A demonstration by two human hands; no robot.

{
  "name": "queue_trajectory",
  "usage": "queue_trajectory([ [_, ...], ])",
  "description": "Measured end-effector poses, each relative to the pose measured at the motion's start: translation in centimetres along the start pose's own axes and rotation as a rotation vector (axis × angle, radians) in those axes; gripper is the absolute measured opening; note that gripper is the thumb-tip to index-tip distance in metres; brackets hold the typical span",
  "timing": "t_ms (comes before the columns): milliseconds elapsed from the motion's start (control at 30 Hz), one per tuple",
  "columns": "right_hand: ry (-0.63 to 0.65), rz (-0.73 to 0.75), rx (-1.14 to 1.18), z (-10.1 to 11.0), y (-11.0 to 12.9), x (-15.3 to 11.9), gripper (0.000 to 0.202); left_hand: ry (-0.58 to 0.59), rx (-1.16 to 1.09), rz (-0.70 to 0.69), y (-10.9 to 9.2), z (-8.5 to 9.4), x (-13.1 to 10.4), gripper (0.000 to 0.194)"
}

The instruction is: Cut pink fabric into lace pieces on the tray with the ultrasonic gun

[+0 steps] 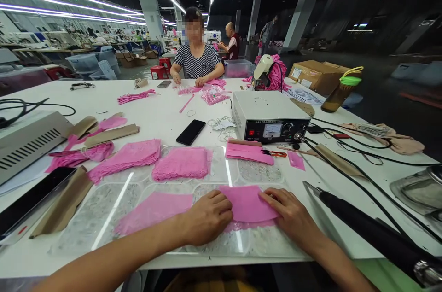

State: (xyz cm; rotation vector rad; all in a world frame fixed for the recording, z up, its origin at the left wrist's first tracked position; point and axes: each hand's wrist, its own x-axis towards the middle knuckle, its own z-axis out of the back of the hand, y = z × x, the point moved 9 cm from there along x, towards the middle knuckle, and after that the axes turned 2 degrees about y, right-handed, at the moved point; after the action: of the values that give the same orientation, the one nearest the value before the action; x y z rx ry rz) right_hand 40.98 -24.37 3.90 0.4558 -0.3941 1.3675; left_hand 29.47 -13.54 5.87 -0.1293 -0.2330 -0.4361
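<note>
A flat pink fabric piece (247, 204) lies before me over a clear plastic sheet (165, 248), with more pink lace showing under its lower edge. My left hand (209, 217) is closed at the fabric's left edge, fingers curled in. At the right edge, my right hand (288, 211) pinches it between thumb and fingers. Another pink piece (157, 209) lies to the left, partly behind my left forearm. Just beyond are two stacks of pink lace pieces, one in the middle (181, 163) and one farther left (127, 158). A folded pink stack (247, 150) sits behind my hands.
On the right lies a black handheld tool (359, 225) with a metal tip, its cable running to a white control box (272, 117). Orange-handled snips (274, 153) rest by the pink stack. Phones (191, 131) lie about. Across the table a person (196, 61) handles pink strips.
</note>
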Motion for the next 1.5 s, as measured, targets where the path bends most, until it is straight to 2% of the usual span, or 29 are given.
queue_trajectory([
  [167,0.017,-0.123,0.112,-0.1,-1.4,-0.5,0.06,0.015,0.069,-0.026,-1.3,-0.6,0.0,0.019],
  [267,-0.029,-0.207,0.207,0.1,-2.5,-1.2,0.045,0.055,0.04,-0.008,-1.3,-0.8,0.0,0.02],
  [367,-0.059,-0.245,0.252,0.3,-3.0,-1.5,0.03,0.11,-0.052,0.076,-0.6,-0.7,0.8,0.02],
  [467,-0.083,-0.267,0.286,0.6,-3.3,-1.7,0.022,0.202,-0.171,0.181,0.0,-1.3,2.8,0.015],
  [567,-0.11,-0.289,0.304,0.8,-3.6,-1.9,0.019,0.29,-0.286,0.274,0.1,-2.8,5.8,0.011],
  [667,-0.13,-0.31,0.323,0.8,-3.8,-2.3,0.018,0.298,-0.329,0.351,0.3,-4.3,8.4,0.012],
  [767,-0.134,-0.334,0.341,0.6,-3.9,-2.6,0.017,0.294,-0.358,0.458,1.2,-5.7,9.7,0.018],
  [967,-0.114,-0.392,0.372,0.3,-4.0,-2.8,0.016,0.287,-0.408,0.617,2.3,-6.6,10.4,0.019],
  [1167,-0.119,-0.416,0.399,0.6,-4.0,-2.7,0.019,0.275,-0.464,0.641,2.1,-7.1,10.8,0.016],
  [1333,-0.169,-0.436,0.396,1.4,-4.3,-2.9,0.022,0.249,-0.533,0.676,2.2,-6.8,10.6,0.013],
  [1500,-0.204,-0.336,0.353,2.4,-3.0,-2.9,0.013,0.22,-0.675,0.725,2.7,-6.6,10.5,0.008],
])
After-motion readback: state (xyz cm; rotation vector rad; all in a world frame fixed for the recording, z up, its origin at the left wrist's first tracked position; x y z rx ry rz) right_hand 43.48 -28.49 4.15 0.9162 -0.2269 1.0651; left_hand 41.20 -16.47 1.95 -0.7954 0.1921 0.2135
